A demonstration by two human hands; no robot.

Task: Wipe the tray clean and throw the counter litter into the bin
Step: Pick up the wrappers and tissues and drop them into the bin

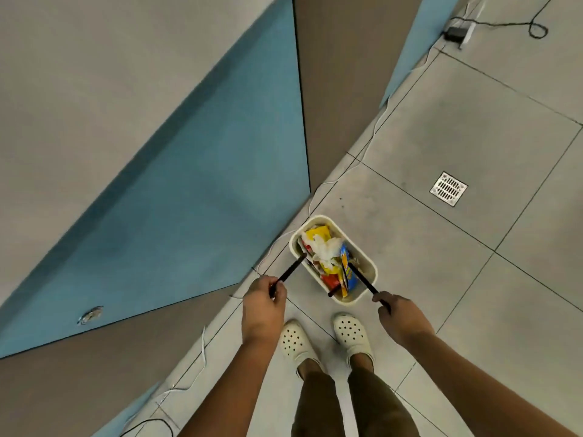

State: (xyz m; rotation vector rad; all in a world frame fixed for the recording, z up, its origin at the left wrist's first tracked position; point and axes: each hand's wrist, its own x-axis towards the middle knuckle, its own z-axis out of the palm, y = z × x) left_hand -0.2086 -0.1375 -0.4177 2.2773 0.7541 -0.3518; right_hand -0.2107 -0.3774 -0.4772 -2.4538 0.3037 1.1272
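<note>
Bin [366, 263], one, holds several wrappers [328, 257] with unreadable print; I see my left hand [263, 305] and right hand [402, 316] each gripping one black stick [290, 271].

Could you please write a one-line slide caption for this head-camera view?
Standing over a cream bin full of wrappers, the left hand and right hand each hold a black stick.
</note>
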